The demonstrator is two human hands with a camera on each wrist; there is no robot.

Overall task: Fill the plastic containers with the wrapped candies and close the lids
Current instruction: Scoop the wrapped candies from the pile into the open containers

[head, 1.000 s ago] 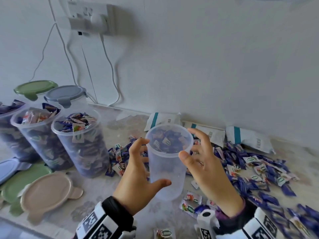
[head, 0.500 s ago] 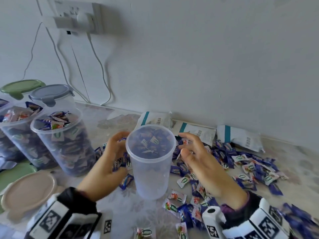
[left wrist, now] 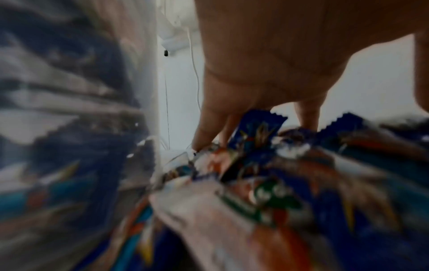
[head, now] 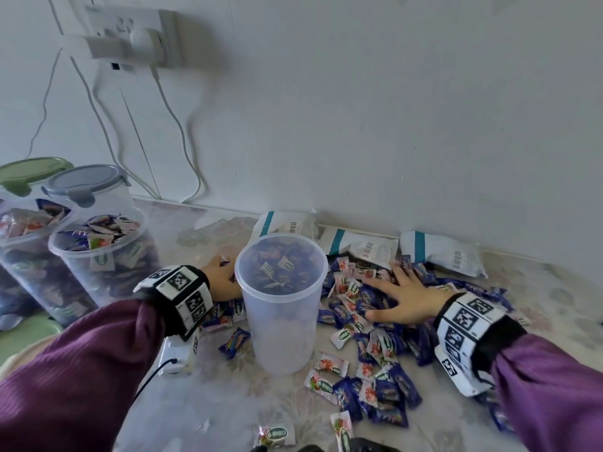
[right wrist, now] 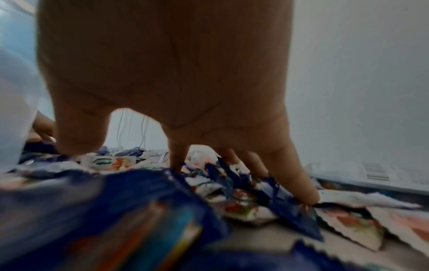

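left hand [head: 222, 282] reaching forward and low, fingers pointing down, loosely spread | right hand [head: 408, 300] palm down, fingers splayed out flat | both arms stretched forward, purple sleeves, tag-covered wrist bands on

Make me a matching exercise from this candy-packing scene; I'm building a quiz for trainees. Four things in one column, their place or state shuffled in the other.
Things:
1. empty tub
2. right hand
3. grey lid
4. white bags

States:
A. lying along the wall
B. spread flat on the candies
C. upright between the hands, no lid
D. closed on a tub at the back left

Pairs: 1-C, 2-B, 3-D, 4-A
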